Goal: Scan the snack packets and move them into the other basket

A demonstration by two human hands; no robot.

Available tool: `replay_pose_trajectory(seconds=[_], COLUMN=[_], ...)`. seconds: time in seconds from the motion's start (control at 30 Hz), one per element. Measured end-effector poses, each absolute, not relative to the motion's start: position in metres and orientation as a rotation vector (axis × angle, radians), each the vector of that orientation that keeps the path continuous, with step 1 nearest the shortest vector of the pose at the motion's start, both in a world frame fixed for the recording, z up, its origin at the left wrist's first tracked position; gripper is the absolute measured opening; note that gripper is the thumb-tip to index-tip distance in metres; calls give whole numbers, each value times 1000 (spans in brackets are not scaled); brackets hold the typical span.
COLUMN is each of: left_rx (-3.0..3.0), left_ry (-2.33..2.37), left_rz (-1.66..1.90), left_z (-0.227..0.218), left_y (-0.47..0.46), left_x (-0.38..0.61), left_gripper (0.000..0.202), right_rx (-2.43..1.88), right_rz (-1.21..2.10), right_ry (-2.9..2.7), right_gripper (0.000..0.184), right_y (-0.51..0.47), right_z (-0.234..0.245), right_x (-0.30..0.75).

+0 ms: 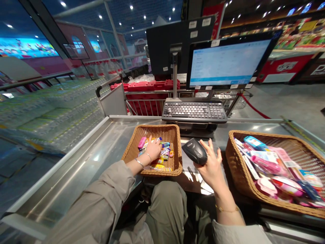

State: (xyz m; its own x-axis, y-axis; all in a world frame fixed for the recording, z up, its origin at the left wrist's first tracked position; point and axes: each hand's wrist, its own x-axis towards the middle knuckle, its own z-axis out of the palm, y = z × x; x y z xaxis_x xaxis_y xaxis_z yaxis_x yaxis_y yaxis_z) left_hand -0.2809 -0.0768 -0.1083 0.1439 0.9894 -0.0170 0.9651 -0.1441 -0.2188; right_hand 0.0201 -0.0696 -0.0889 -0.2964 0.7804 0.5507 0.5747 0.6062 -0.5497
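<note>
My left hand (153, 149) reaches into a small wicker basket (132, 145) of colourful small packets (162, 159), its fingers curled down among them; what they grip is hidden. My right hand (212, 162) holds a black handheld barcode scanner (195, 151) above the steel counter, between the two baskets, with the fingers partly spread around it. Both wrists wear thin bracelets.
A larger wicker basket (236, 169) at right holds pink and blue packaged goods (269, 166). Behind the baskets stand a keyboard (194, 111), a lit monitor (225, 62) and a second screen's back (175, 44). A steel counter (83, 162) stretches left; a trolley (149, 101) stands beyond.
</note>
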Motion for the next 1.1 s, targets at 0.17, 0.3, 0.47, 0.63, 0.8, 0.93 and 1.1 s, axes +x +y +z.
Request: replay_pose_trajectory(seconds=[0.17, 0.3, 0.47, 0.63, 0.8, 0.93, 1.1], left_rx=[-2232, -2240, -2272, -2257, -2219, -2186, -2128], left_ry=[-2015, -2070, -2153, -2225, -2267, -2265, -2238], left_rz=[316, 362, 441, 404, 295, 178, 27], left_z=[-111, -116, -120, -111, -93, -73, -50], left_y=[-90, -87, -84, -82, -84, -90, -99], left_x=[-289, -284, -284, -290, -293, -292, -292], left_gripper=[49, 60, 21, 15, 27, 35, 27], right_rx=[-1058, -1057, -1052, -1052, -1073, -1080, -1110], right_rz=[320, 319, 305, 298, 301, 265, 129], right_ry=[-1996, -2001, -2006, -2017, -2013, -2021, -2046], right_gripper=[24, 24, 26, 24, 21, 14, 8], right_y=[-71, -73, -72, -72, -74, -75, -76], right_z=[-91, -92, -94, -96, -96, -96, -93], right_x=[17, 17, 18, 16, 13, 14, 16])
